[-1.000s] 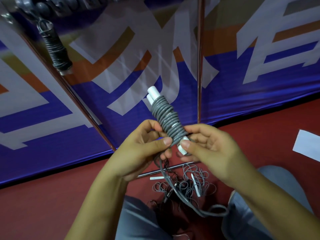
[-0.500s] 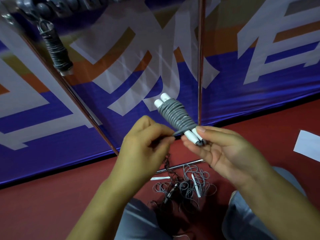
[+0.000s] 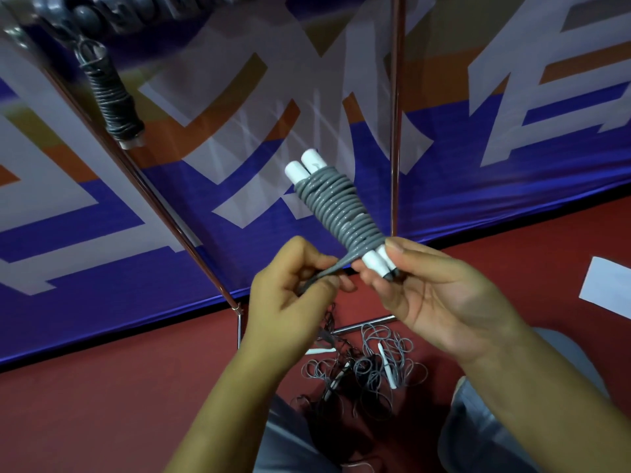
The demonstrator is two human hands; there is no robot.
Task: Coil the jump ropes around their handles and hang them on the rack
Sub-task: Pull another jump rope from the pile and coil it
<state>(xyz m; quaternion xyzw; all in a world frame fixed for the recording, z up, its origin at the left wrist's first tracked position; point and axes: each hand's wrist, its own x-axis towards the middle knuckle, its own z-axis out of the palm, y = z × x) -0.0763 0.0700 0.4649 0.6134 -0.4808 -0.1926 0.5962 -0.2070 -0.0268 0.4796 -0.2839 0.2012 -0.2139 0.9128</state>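
In front of the blue printed banner (image 3: pixel 102 199), a bundle of two white cylindrical plastic handles wound with grey rubbery jump rope (image 3: pixel 336 208) is held up between both hands. Its long axis runs on a slant, from the upper ends of the handles, up and to the left, down to the lower ends at the right hand (image 3: pixel 440 295), which pinches those lower ends between thumb and curled fingers. The left hand (image 3: pixel 290 291) lies just beside and below, on the bundle's lower left; the short free tail of grey rope (image 3: pixel 333 271) is pinched in its curled fingers, drawn taut from the bottom turns of the coil. The coiling is judged nearly finished, with only this tail left to be tucked or looped. The coming move is judged to turn on the tail leaving the coil toward the left hand, so the securing falls to that hand while the right steadies the handles.

Up and to the left, well apart from the hands, a dark coiled jump rope (image 3: pixel 114 100) is already hung from the metal rack bar (image 3: pixel 112 11). On the red floor (image 3: pixel 102 404), below the hands, a loose tangle of uncoiled grey ropes with white handles (image 3: pixel 375 367) is left lying. No container is seen.
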